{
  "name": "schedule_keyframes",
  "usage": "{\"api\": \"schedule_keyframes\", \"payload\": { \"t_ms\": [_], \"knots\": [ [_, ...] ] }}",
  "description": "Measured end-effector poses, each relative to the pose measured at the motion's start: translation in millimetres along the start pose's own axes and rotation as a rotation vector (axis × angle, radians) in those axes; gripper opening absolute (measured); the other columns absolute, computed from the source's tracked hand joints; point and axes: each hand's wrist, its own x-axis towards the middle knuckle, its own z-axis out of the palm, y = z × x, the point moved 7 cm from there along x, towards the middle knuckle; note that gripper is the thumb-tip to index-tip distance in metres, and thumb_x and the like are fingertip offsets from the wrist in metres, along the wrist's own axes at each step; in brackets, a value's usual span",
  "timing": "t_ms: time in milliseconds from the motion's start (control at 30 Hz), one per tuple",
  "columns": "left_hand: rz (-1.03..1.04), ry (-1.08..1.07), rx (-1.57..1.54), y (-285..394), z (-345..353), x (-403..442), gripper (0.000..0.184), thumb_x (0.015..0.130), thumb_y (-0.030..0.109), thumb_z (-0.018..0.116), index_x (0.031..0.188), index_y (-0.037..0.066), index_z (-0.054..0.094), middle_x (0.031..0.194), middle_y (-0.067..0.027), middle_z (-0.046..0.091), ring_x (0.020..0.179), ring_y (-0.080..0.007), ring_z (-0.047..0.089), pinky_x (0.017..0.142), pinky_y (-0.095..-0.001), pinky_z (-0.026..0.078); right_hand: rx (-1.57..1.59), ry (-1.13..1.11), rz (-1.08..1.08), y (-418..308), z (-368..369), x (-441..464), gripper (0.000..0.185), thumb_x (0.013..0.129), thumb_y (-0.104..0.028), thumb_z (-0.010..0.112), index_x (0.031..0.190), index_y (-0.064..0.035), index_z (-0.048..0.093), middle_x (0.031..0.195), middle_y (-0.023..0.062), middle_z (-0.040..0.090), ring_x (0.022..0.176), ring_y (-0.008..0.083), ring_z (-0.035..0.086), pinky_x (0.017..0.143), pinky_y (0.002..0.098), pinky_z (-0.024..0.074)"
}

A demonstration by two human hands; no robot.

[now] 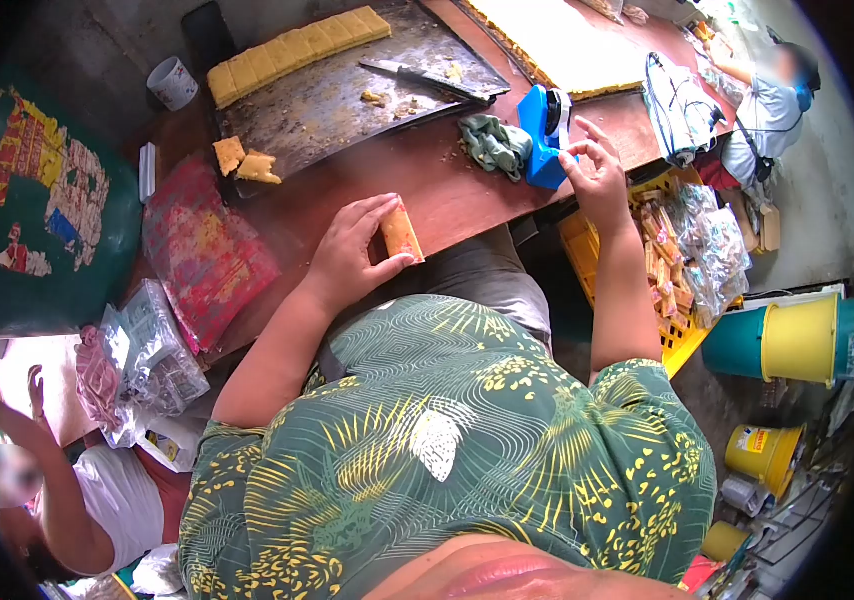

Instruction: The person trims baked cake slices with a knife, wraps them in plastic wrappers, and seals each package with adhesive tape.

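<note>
My left hand [351, 250] grips a small oblong orange-brown cake bar [402, 232] near the table's front edge, thumb on the near end and fingers on the far end. At the blue tape dispenser [544, 140], my right hand [599, 178] is raised, thumb and index finger pinched at its edge and the other fingers lifted. A strip of tape seems to be in that pinch, though it hardly shows. A crumpled grey-green cloth [496, 145] lies left of the dispenser. Beyond it, a knife [427, 80] rests on a dark baking tray [322, 125].
A row of cut cake [297, 55] and broken pieces [259, 168] lie on the tray. A mug [173, 84] stands at the left. Below the table's right side, a yellow crate [579, 246] holds wrapped bars. People sit at far right [762, 135] and lower left [112, 500].
</note>
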Motion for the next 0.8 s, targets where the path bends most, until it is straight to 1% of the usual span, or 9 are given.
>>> {"api": "schedule_keyframes", "payload": {
  "t_ms": [133, 233, 333, 433, 467, 567, 600, 700, 800],
  "knots": [
    [0.007, 0.004, 0.006, 0, -1, 0, 0.071, 0.081, 0.035, 0.086, 0.139, 0.004, 0.058, 0.143, -0.0145, 0.059, 0.134, -0.0321, 0.054, 0.115, -0.0418, 0.041, 0.116, -0.097, -0.022, 11, 11, 15, 0.013, 0.09, -0.016, 0.072, 0.089, -0.0035, 0.068, 0.149, 0.0161, 0.057, 0.138, 0.0305, 0.051, 0.117, 0.0408, 0.0341],
    [0.0, 0.001, 0.01, 1, -1, 0, 0.072, 0.08, 0.035, 0.086, 0.139, 0.004, 0.059, 0.143, -0.0145, 0.059, 0.134, -0.032, 0.054, 0.115, -0.0417, 0.041, 0.181, -0.054, -0.013, 15, 12, 23, 0.013, 0.087, -0.018, 0.074, 0.089, -0.0048, 0.074, 0.145, 0.0198, 0.059, 0.134, 0.0353, 0.053, 0.115, 0.0426, 0.0379],
    [0.002, -0.002, 0.004, 0, 0, 1, 0.072, 0.08, 0.034, 0.086, 0.139, 0.004, 0.058, 0.143, -0.0145, 0.059, 0.134, -0.0322, 0.054, 0.115, -0.0417, 0.041, -0.01, 0.013, -0.097, 6, 6, 25, 0.017, 0.087, -0.02, 0.074, 0.089, -0.0037, 0.074, 0.14, 0.0204, 0.063, 0.127, 0.0359, 0.059, 0.109, 0.043, 0.0444],
    [-0.001, -0.012, 0.004, -1, 2, 0, 0.072, 0.08, 0.033, 0.086, 0.14, 0.004, 0.058, 0.143, -0.0146, 0.059, 0.134, -0.0323, 0.054, 0.115, -0.0416, 0.041, 0.052, -0.038, -0.037, 3, 13, 22, 0.019, 0.086, -0.022, 0.074, 0.09, -0.0031, 0.074, 0.133, 0.0203, 0.067, 0.12, 0.0356, 0.063, 0.1, 0.043, 0.0506],
    [-0.004, -0.018, 0.006, 0, 1, 1, 0.073, 0.08, 0.033, 0.087, 0.14, 0.004, 0.058, 0.143, -0.0147, 0.058, 0.134, -0.0324, 0.053, 0.115, -0.0415, 0.041, 0.072, -0.021, -0.009, 3, 14, 20, 0.02, 0.086, -0.022, 0.074, 0.09, -0.0028, 0.074, 0.128, 0.0197, 0.07, 0.118, 0.0342, 0.064, 0.093, 0.0415, 0.0535],
    [0.001, -0.027, 0.004, 0, 1, 2, 0.073, 0.08, 0.032, 0.087, 0.141, 0.004, 0.058, 0.144, -0.0145, 0.058, 0.134, -0.0321, 0.053, 0.115, -0.0414, 0.041, 0.102, 0.015, 0.077, 2, 16, 18, 0.019, 0.086, -0.021, 0.074, 0.09, -0.0029, 0.074, 0.128, 0.0208, 0.069, 0.119, 0.0355, 0.063, 0.098, 0.042, 0.0515],
    [0.002, -0.029, 0.002, 0, 2, 2, 0.073, 0.08, 0.032, 0.087, 0.141, 0.004, 0.058, 0.144, -0.0145, 0.058, 0.134, -0.0319, 0.053, 0.115, -0.0413, 0.041, 0.09, 0.058, 0.009, -1, 18, 18, 0.018, 0.086, -0.021, 0.074, 0.09, -0.0026, 0.073, 0.129, 0.0223, 0.069, 0.122, 0.0365, 0.062, 0.102, 0.0432, 0.0492],
    [-0.008, -0.036, -0.012, -3, 4, 2, 0.073, 0.08, 0.032, 0.087, 0.141, 0.004, 0.058, 0.145, -0.0142, 0.057, 0.135, -0.0316, 0.052, 0.115, -0.0413, 0.04, 0.051, 0.081, 0.025, -2, 28, 16, 0.016, 0.091, -0.021, 0.072, 0.093, -0.005, 0.07, 0.137, 0.0231, 0.064, 0.128, 0.0343, 0.06, 0.107, 0.041, 0.0444],
    [-0.016, -0.04, 0.002, -1, 3, 1, 0.073, 0.08, 0.033, 0.087, 0.141, 0.004, 0.058, 0.145, -0.0139, 0.057, 0.135, -0.0314, 0.052, 0.115, -0.0412, 0.04, 0.151, 0.045, 0.074, 3, 30, 21, 0.017, 0.093, -0.022, 0.072, 0.094, -0.0042, 0.07, 0.14, 0.0243, 0.062, 0.13, 0.0334, 0.059, 0.108, 0.0401, 0.0433]
  ]
}}
